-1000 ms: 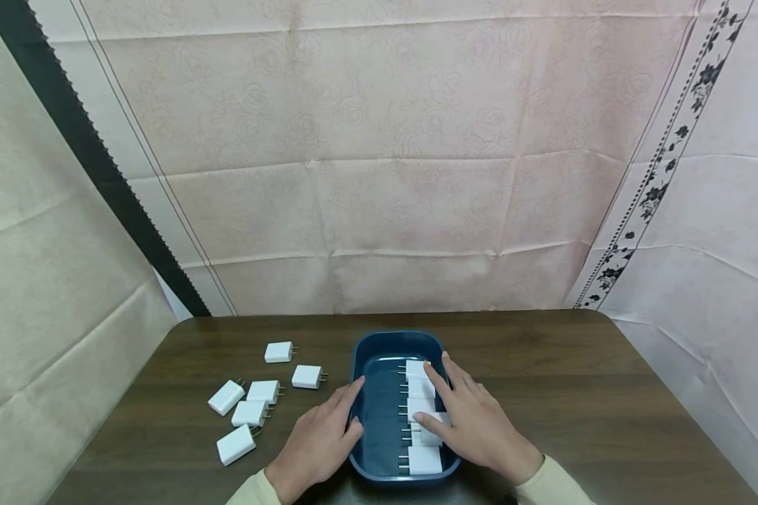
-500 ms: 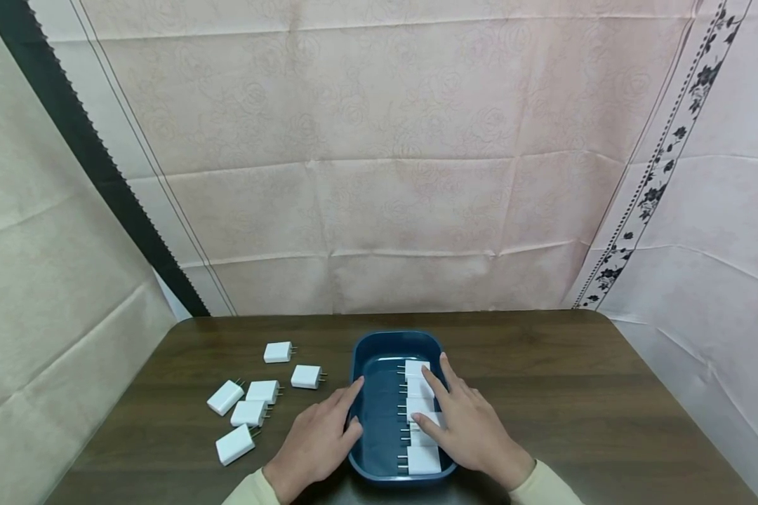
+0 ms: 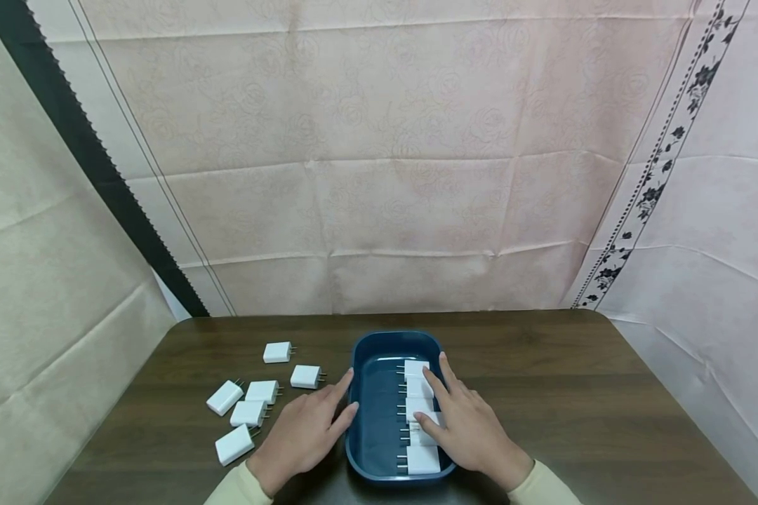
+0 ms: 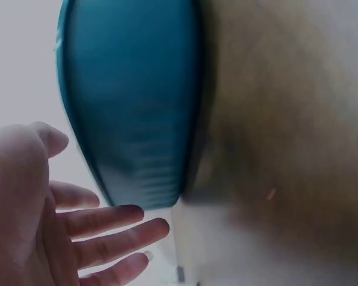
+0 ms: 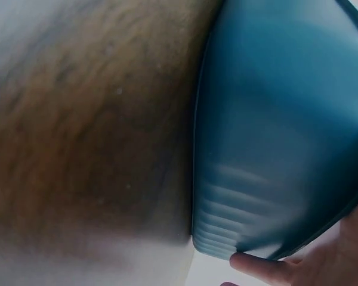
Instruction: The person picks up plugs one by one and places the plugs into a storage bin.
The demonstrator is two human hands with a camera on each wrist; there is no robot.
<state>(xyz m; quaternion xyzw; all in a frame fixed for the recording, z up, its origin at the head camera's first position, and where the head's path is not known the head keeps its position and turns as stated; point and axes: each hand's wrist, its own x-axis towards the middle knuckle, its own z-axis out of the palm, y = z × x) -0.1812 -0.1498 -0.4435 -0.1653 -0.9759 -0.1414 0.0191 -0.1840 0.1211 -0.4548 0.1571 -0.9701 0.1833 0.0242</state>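
Note:
A dark blue tray [image 3: 376, 438] holds several white plug-in chargers [image 3: 422, 460] in a column along its right side, prongs pointing left. My right hand [image 3: 474, 431] lies across the tray's right rim, with thumb and forefinger extended over the chargers. One of its fingertips meets the tray's outer wall in the right wrist view. Beside the left rim is my left hand [image 3: 300, 435], its fingers spread and nothing in its grasp. In the left wrist view, that hand's palm and fingers [image 4: 116, 241] are beside the tray's ribbed outer wall [image 4: 131, 119].
More white chargers lie loose left of the tray, among them one charger [image 3: 278, 352] at the back and another charger [image 3: 234, 445] near the front. The brown wooden table [image 3: 543, 379] extends to the right. Pale patterned cloth [image 3: 404, 175] hangs behind it.
My left hand has drawn back slightly left and down, its fingertips moving out from over the tray. The tray has shifted a little left, and my right hand with it.

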